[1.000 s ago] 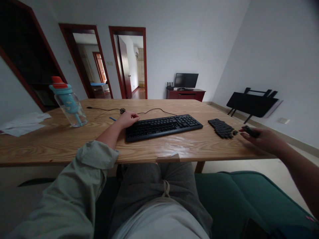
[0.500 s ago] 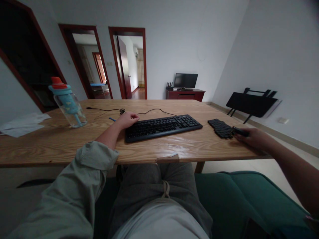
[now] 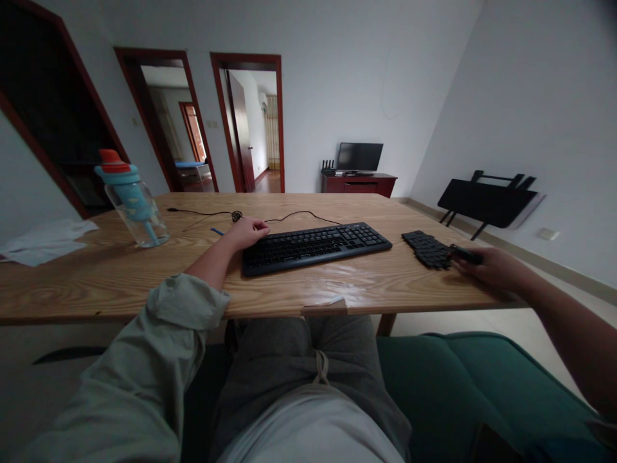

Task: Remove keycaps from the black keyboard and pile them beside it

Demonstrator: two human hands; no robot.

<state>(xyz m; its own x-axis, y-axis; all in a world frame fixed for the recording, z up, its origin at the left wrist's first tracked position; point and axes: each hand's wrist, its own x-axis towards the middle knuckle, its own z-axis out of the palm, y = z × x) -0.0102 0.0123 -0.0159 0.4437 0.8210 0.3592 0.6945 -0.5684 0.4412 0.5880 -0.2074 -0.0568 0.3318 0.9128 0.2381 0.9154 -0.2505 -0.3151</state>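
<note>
fingers (image 3: 466, 261) of the right hand (image 3: 489, 270) are pinched narrow around one small dark piece (image 3: 466, 255), held low over the table's (image 3: 120, 276) right end, just beside one heap of loose black keycaps (image 3: 428, 249). the caps in that heap are too small and too closely packed to count. fingers of the left hand (image 3: 248, 231) lie loosely bent on the left end of the one black keyboard (image 3: 315, 246), gripping nothing. the keyboard lies in the middle of the table, between the two hands and well apart from the heap. one thin cable (image 3: 289, 215) runs from behind it across the wood. one clear bottle (image 3: 132, 199) with a blue and orange top stands at the far left, near one sheet of white paper (image 3: 43, 239). beyond the table one dark monitor (image 3: 360, 156) stands on a low cabinet, and one folded black table (image 3: 486, 200) leans on the right wall.
</note>
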